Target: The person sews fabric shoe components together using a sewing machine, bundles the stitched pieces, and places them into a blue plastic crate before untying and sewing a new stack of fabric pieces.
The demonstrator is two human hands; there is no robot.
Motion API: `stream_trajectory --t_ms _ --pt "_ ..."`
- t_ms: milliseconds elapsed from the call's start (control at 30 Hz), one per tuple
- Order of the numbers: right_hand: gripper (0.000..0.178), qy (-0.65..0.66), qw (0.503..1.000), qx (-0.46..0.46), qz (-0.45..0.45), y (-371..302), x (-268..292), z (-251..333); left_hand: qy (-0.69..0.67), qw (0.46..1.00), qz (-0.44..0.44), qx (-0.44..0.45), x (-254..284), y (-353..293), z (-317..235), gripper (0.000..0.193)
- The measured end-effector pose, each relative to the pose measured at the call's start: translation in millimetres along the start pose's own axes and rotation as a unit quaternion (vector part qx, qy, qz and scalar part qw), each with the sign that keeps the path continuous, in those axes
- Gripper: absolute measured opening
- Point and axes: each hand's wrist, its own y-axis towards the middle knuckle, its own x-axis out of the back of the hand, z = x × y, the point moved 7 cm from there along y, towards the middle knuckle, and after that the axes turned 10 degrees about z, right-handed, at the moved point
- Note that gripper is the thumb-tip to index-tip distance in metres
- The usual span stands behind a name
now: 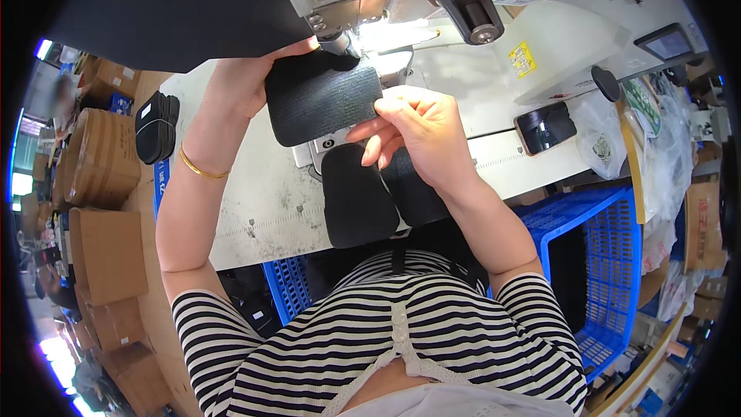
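A black textured panel with rounded corners (324, 100), looking like padded fabric, is held up at the head of an industrial sewing machine (336, 19). My left hand (247, 81) grips it by its upper left edge, one finger lying along the top and the others hidden behind. At its right edge my right hand (421, 127) pinches it between thumb and forefinger, the other fingers loosely curled. Below, two similar black panels, a left one (359, 197) and a right one (414, 189), lie side by side over the table's front edge. The needle area is hidden by glare and the panel.
On the white worktable (262, 185), a banded stack of black pieces (157, 127) sits far left. A smartphone (546, 128) and clear plastic bag (600, 143) lie right. A blue crate (610, 278) stands below right; cardboard boxes (108, 255) line the left. A dark board (177, 8) overhangs upper left.
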Motion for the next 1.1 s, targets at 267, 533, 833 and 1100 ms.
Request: stream_trajectory --t_ms 267,533,833,1100 --pt "0.022 0.031 1.0 0.003 -0.001 4 -1 -3 -0.01 1.0 0.017 -0.012 -5 6 -12 0.017" --pt "0.02 -0.053 0.996 0.064 -0.04 1 0 -4 0.486 0.835 -0.102 -0.237 -57 -59 -40 0.031" --pt "0.028 0.023 0.994 0.105 -0.021 -9 -14 -10 0.489 0.805 0.066 -0.331 -78 -77 -30 0.029" --pt "0.029 0.122 0.988 0.1 0.008 -13 -29 -20 0.652 0.604 0.009 -0.458 -109 -99 -26 0.038"
